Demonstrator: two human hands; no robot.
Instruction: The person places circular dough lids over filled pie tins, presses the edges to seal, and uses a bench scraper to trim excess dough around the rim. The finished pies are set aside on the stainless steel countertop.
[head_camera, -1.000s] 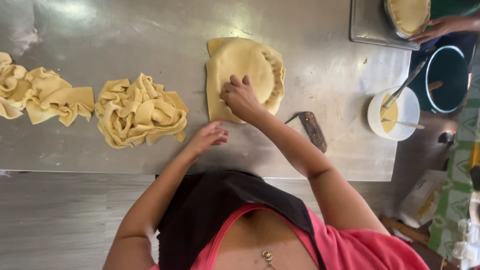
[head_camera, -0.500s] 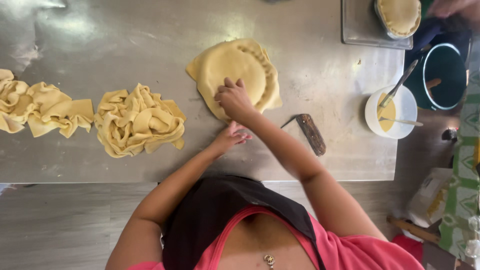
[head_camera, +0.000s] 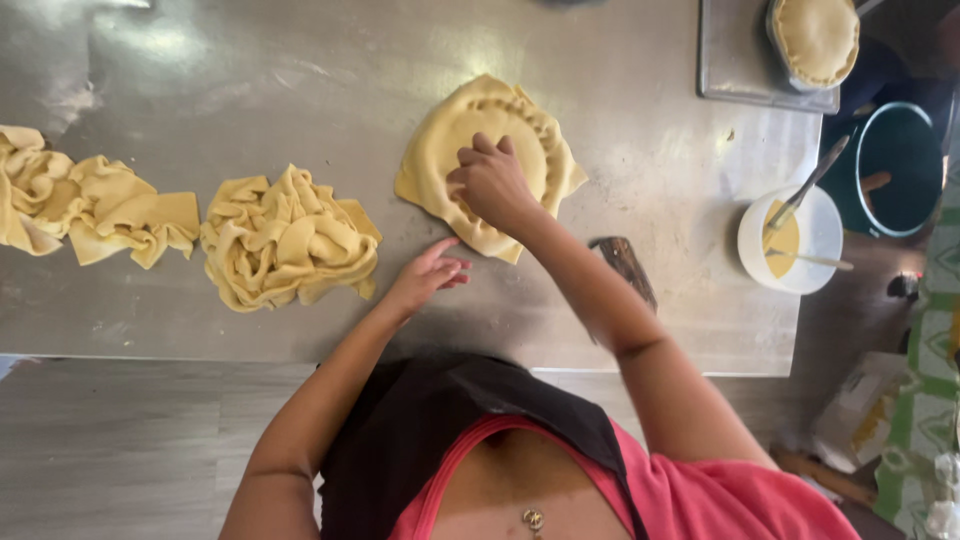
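**Head view: right hand pressing a dough round on the steel table**

Head camera looks straight down on a steel table that fills most of the frame. On it, just above centre, lies the dough round, a pale yellow disc with a raised, crimped rim and loose flaps at its 3 and 7 o'clock edges.

At 9 o'clock from the round sits a dough heap, a crumpled pile of folded strips. Further on at 9 o'clock, at the frame's left edge, is a second heap, close beside the first but apart from it.

At 1 o'clock from the round, a tray carries a tin with a finished pie. At 3 o'clock, off the table's edge, stands a dark green pot, and next to it on the table's corner a white bowl of yellow liquid with a utensil leaning in it. At 5 o'clock from the round lies a dark scraper, partly hidden by the forearm.

Right hand rests on the round's lower half, fingers curled and knuckles up, pressing the dough; it seems to grip nothing, though the palm is hidden. Left hand lies at 7 o'clock from the round, just beside its edge, fingers loosely spread and empty, fingertips on the table.
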